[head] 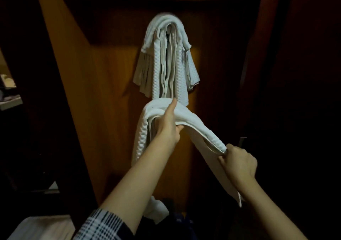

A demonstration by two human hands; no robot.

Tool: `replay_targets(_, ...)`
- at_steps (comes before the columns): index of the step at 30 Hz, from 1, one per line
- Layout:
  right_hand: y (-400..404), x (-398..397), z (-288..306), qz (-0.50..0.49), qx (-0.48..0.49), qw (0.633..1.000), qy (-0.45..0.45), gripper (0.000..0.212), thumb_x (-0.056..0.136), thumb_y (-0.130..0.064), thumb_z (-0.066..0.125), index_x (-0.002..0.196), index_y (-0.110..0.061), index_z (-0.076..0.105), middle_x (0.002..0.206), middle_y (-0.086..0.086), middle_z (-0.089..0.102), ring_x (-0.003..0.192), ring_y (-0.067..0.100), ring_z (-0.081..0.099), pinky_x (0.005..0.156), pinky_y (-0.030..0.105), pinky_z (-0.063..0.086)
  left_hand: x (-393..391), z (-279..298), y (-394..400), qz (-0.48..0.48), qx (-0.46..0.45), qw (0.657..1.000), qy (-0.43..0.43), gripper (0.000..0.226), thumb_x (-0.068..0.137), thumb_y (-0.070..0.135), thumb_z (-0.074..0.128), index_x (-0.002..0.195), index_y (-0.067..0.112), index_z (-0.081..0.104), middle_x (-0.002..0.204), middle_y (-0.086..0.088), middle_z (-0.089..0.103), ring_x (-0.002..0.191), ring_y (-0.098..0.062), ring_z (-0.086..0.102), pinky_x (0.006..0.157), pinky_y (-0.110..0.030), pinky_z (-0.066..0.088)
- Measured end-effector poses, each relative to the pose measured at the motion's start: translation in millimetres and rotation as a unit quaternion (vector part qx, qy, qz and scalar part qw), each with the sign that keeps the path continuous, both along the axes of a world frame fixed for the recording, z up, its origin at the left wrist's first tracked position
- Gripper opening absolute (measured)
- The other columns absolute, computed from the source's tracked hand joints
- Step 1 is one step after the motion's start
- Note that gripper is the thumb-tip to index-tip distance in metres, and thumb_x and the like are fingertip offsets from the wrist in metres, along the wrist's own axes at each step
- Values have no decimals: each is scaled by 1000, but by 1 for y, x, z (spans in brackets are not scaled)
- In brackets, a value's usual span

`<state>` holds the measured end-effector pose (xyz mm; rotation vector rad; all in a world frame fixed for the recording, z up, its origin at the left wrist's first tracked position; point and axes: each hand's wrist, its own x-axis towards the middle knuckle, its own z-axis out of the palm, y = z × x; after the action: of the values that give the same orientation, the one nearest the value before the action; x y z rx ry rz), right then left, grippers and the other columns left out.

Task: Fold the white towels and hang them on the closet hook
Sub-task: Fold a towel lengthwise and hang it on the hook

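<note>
Hanging step: left hand (168,124) and right hand (238,161) both grip a folded white towel (193,121) at frame centre (hook hidden), next lift over the hung towels (166,55).

An orange-brown wooden panel (114,84) fills the middle of the view, lit brightest in its centre and shaded dark towards the top; a slanting wooden edge (60,77) runs down its left side; a dark reddish wooden surface (304,73) stands at the right, almost lost in shadow. At the far left a pale shelf (11,102) shows, with blurred items on it that cannot be made out; a pale flat surface (46,226) lies in the bottom left corner; a small metal fitting (242,141) shows on the dark right side.
</note>
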<state>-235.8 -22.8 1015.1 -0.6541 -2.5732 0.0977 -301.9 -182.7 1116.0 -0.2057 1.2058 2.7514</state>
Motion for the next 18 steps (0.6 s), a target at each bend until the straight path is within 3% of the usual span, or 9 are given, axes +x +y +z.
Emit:
replay_targets(2, 5, -9, 2, 5, -89, 996, 2, 19, 87, -27, 54, 97, -12, 57, 93, 9, 66, 83, 30, 65, 64, 29, 46, -3, -1, 2, 28, -1, 1000, -12, 61, 82, 18, 72, 134, 11, 42, 135, -13, 49, 119, -32, 52, 85, -45, 52)
replay_targets(3, 8, -13, 4, 10, -185, 982, 24, 23, 88, -24, 56, 105, -9, 53, 98, 14, 64, 82, 34, 66, 66, 35, 53, -5, 0, 2, 42, 7, 999, -17, 60, 83, 14, 70, 135, 11, 41, 136, -14, 48, 119, -32, 52, 83, -44, 52)
replay_targets(5, 11, -17, 14, 14, -421, 903, 91, 51, 85, -17, 67, 124, -2, 38, 113, 24, 56, 82, 40, 66, 59, 39, 58, -6, 5, 5, 76, 51, 995, -37, 59, 86, 11, 66, 137, 10, 37, 138, -15, 44, 120, -33, 50, 82, -41, 51)
replay_targets(7, 9, -18, 18, 16, -522, 838, 160, 66, 80, -10, 73, 126, -2, 27, 127, 29, 44, 88, 42, 64, 55, 34, 56, -4, 10, 11, 107, 103, 987, -60, 57, 89, 9, 62, 139, 10, 34, 140, -16, 39, 120, -33, 48, 82, -39, 50)
replay_targets(10, -18, -19, 17, 50, -436, 883, 168, 69, 77, -5, 74, 126, -4, 26, 140, 29, 23, 110, 46, 49, 82, 37, 44, 0, 11, 24, 118, 121, 983, -71, 54, 91, 7, 59, 139, 11, 35, 140, -16, 39, 119, -35, 49, 79, -38, 50)
replay_targets(12, -39, -23, 18, 90, -406, 899, 134, 93, 73, -14, 79, 140, -10, 16, 148, 29, 4, 120, 48, 42, 94, 40, 41, 6, 12, 34, 111, 105, 986, -74, 52, 90, 5, 59, 137, 11, 37, 138, -16, 42, 117, -34, 49, 78, -38, 49)
replay_targets(14, -48, -31, 29, 97, -400, 905, 108, 112, 72, -27, 80, 148, -21, -3, 152, 26, -4, 123, 44, 43, 95, 43, 41, 12, 13, 46, 94, 88, 989, -72, 49, 89, 5, 60, 134, 10, 41, 135, -17, 46, 116, -34, 51, 79, -39, 49)
replay_targets(16, -39, -41, 39, 79, -353, 926, 107, 98, 78, -32, 72, 148, -24, 4, 148, 20, 20, 114, 39, 52, 84, 42, 44, 16, 18, 52, 82, 78, 992, -57, 48, 88, 4, 61, 132, 9, 43, 133, -17, 48, 116, -35, 51, 81, -41, 50)
replay_targets(18, -19, -47, 50, 67, -252, 961, 96, 51, 86, -30, 60, 132, -20, 41, 127, 12, 52, 105, 33, 57, 78, 38, 42, 16, 28, 50, 82, 68, 994, -30, 50, 89, 6, 60, 135, 9, 40, 135, -17, 47, 117, -35, 51, 84, -43, 50)
